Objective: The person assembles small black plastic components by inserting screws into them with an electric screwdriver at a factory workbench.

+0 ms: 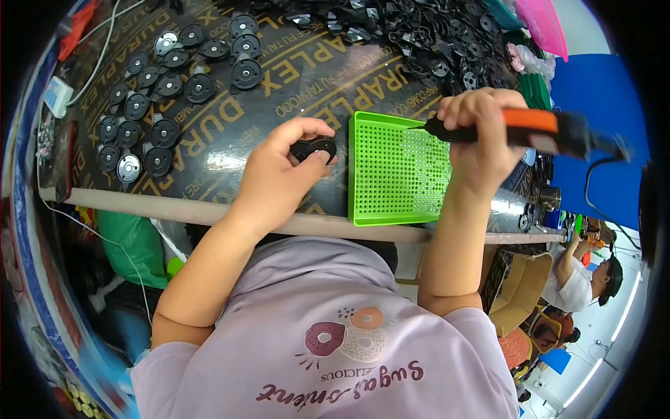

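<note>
My left hand (273,174) is closed on a small black round plastic part (304,149), pinched between thumb and fingers just above the dark tabletop. My right hand (481,136) grips a black and orange electric screwdriver (534,121), its thin bit pointing left over a green perforated tray (354,174). The tray lies between my hands near the front edge, with small shiny bits on its holed base that are too small to name. At the left, several black round parts with metal centres (199,88) are laid out in loose rows.
A big heap of black plastic parts (453,49) covers the far right of the table (293,77). A pink basket (543,24) stands beyond it. A cord trails from the screwdriver. Below the right edge is an open cardboard box (520,286); another person (576,276) is farther right.
</note>
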Demonstrator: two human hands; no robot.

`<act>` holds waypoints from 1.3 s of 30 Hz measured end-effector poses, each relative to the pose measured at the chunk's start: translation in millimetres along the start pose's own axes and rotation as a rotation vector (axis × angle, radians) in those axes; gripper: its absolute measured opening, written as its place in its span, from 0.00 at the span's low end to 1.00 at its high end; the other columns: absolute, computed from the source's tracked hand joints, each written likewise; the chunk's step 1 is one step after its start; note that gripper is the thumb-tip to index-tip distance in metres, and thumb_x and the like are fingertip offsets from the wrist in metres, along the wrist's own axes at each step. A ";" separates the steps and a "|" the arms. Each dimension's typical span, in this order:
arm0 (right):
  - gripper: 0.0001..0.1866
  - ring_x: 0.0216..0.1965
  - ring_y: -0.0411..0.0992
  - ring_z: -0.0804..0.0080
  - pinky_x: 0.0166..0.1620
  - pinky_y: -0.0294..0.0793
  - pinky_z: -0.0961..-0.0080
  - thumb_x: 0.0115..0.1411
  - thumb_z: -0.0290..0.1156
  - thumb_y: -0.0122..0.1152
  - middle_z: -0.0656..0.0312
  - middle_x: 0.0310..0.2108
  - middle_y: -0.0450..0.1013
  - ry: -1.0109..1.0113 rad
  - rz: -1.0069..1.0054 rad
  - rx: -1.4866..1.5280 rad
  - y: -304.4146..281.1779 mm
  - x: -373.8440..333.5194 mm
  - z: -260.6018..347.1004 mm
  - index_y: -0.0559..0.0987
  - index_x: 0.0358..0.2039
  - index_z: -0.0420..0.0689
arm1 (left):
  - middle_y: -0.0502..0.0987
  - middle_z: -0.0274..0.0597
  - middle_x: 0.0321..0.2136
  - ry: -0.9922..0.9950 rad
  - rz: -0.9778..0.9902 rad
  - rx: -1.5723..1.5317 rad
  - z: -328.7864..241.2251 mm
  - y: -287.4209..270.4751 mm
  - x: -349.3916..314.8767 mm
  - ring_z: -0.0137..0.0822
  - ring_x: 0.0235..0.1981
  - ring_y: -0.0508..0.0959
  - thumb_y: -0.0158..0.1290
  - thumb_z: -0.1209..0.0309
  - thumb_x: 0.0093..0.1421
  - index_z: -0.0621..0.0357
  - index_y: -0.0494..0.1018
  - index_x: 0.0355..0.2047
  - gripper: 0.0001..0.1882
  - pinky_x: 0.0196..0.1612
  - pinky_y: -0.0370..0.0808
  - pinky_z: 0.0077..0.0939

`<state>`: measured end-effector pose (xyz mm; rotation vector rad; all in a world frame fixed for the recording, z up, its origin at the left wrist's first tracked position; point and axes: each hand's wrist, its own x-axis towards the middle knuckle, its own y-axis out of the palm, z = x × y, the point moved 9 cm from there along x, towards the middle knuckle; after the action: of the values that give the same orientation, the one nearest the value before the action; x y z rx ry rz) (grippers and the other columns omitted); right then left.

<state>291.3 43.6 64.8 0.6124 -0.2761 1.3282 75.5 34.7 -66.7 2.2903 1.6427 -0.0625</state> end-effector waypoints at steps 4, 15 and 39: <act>0.08 0.16 0.69 0.73 0.23 0.70 0.76 0.53 0.16 0.60 0.60 0.16 0.68 0.048 -0.101 -0.083 -19.1 -1.0 -15.1 0.69 0.26 0.39 | 0.76 0.35 0.34 0.120 0.010 0.244 -19.7 -2.8 0.4 0.21 0.34 0.75 0.55 0.79 0.56 0.58 0.72 0.43 0.14 0.36 0.71 0.15; 0.07 0.15 0.69 0.73 0.23 0.70 0.77 0.53 0.18 0.61 0.60 0.15 0.69 0.063 -0.138 -0.122 -24.7 -3.2 -25.9 0.70 0.25 0.39 | 0.76 0.44 0.35 -0.220 0.076 -0.036 13.7 4.8 0.4 0.31 0.34 0.79 0.48 0.78 0.62 0.63 0.62 0.50 0.15 0.31 0.77 0.20; 0.09 0.16 0.69 0.72 0.22 0.69 0.76 0.53 0.18 0.64 0.59 0.17 0.69 0.087 -0.144 -0.092 -22.7 -4.4 -26.2 0.70 0.25 0.39 | 0.75 0.45 0.38 -0.264 0.116 -0.171 29.8 7.8 1.1 0.36 0.36 0.80 0.45 0.78 0.63 0.66 0.66 0.47 0.12 0.33 0.80 0.22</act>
<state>308.0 52.1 35.3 0.4873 -0.2166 1.1933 87.5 25.0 -93.3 2.1391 1.3296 -0.1814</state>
